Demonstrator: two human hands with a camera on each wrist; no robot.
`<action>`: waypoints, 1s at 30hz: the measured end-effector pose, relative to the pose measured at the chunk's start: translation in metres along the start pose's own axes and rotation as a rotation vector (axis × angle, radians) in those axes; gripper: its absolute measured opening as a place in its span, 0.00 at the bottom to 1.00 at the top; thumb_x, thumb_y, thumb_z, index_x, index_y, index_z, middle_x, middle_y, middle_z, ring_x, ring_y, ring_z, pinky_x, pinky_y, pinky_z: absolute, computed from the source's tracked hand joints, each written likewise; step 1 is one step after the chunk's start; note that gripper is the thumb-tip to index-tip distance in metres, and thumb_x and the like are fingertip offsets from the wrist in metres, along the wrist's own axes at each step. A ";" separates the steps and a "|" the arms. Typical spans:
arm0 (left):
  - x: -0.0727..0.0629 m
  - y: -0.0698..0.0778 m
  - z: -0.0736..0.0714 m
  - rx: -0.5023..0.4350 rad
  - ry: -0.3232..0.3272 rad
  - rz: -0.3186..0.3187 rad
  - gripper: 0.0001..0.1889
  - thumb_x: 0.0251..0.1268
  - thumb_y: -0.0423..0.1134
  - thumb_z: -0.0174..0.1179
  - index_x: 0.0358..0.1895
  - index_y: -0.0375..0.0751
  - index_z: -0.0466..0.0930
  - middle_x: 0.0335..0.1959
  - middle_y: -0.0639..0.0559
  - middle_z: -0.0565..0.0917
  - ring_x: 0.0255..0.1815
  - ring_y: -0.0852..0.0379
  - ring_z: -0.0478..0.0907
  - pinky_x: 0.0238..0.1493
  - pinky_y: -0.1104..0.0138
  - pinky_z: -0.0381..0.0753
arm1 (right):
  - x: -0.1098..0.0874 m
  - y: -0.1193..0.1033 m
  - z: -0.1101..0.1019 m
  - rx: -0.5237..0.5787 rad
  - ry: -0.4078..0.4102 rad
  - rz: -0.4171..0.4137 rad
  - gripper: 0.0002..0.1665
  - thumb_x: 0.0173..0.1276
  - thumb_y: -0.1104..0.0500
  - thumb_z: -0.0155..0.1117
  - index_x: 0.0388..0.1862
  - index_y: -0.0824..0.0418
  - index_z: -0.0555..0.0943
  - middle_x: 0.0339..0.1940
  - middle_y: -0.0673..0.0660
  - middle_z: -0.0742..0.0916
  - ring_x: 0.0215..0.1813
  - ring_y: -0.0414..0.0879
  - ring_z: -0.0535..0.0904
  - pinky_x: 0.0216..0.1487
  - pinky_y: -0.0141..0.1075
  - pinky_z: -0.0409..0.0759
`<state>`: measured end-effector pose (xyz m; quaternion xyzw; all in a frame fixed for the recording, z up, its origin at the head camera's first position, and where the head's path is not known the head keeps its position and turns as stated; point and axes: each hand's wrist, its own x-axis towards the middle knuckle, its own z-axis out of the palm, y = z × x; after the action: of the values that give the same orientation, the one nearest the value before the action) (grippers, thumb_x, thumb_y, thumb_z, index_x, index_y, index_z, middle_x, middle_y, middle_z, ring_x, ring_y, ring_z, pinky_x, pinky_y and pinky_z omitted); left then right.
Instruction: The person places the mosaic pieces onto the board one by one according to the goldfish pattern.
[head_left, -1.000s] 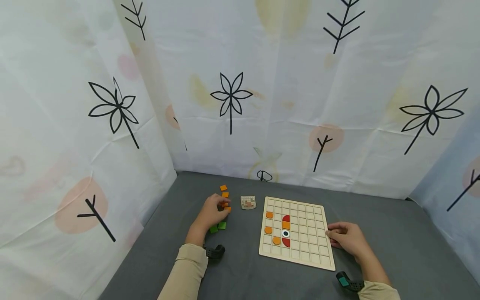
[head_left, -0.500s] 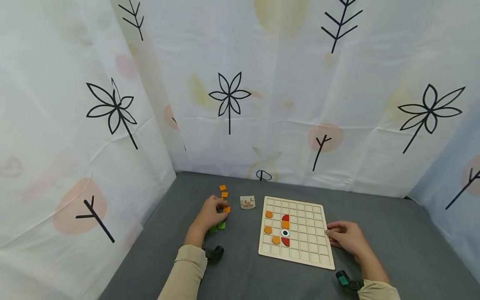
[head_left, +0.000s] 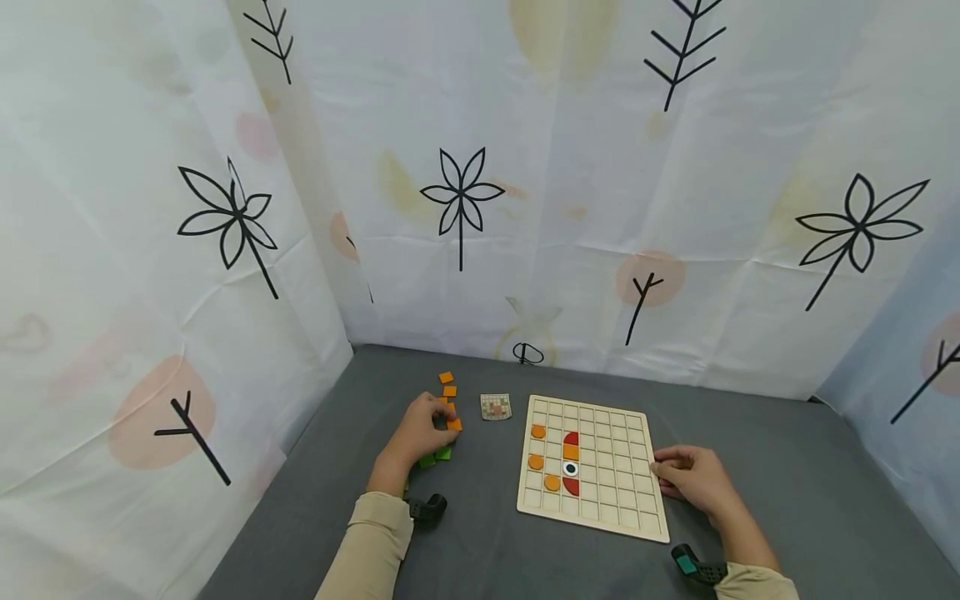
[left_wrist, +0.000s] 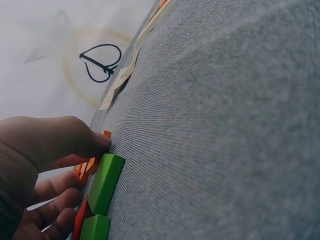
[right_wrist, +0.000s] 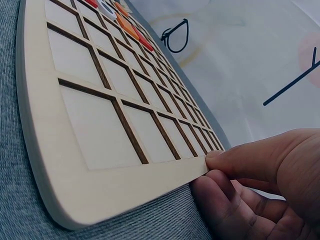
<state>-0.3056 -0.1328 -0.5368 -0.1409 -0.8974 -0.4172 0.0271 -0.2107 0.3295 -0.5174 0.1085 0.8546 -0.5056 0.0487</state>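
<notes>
My left hand is at a row of small wooden pieces on the left, thumb and fingertips pinching an orange square tile. In the left wrist view the tile's edge shows past my thumb tip, and green blocks stand just below, a red piece beside them. My right hand grips the right edge of a wooden grid board, thumb on the rim and fingers curled at its underside. On the board lie orange discs, two red rounded pieces, an orange square and a black-and-white eye piece.
Between the row of pieces and the board lies a small printed card. More orange tiles sit beyond my left hand. Grey cloth covers the table, and a patterned white curtain hangs behind it.
The orange tile at my left fingertips has shifted slightly toward me. My right hand stays at the board's edge, and the pieces on the board keep their places.
</notes>
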 end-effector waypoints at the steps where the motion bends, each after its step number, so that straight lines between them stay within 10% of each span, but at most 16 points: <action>1: 0.000 0.000 0.000 0.002 -0.002 0.000 0.09 0.62 0.33 0.77 0.44 0.40 0.91 0.46 0.47 0.78 0.44 0.53 0.75 0.51 0.55 0.81 | 0.000 0.000 0.000 0.001 0.000 0.000 0.23 0.74 0.65 0.67 0.61 0.79 0.80 0.38 0.59 0.89 0.36 0.43 0.88 0.38 0.36 0.90; 18: 0.001 0.002 0.001 0.008 0.020 0.018 0.10 0.61 0.36 0.78 0.44 0.40 0.91 0.46 0.49 0.79 0.44 0.54 0.76 0.51 0.55 0.83 | -0.001 0.000 0.000 0.006 -0.001 0.003 0.22 0.74 0.65 0.67 0.61 0.79 0.79 0.37 0.58 0.89 0.36 0.43 0.88 0.38 0.36 0.90; 30: 0.023 0.064 0.043 -0.057 -0.038 0.205 0.11 0.67 0.40 0.74 0.50 0.43 0.91 0.48 0.50 0.83 0.51 0.48 0.81 0.55 0.54 0.85 | -0.001 -0.001 0.000 0.002 0.001 0.008 0.23 0.75 0.64 0.67 0.62 0.79 0.79 0.40 0.60 0.90 0.37 0.43 0.88 0.38 0.36 0.90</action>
<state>-0.3067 -0.0555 -0.5139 -0.2403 -0.8664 -0.4350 0.0486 -0.2104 0.3288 -0.5163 0.1123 0.8537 -0.5060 0.0501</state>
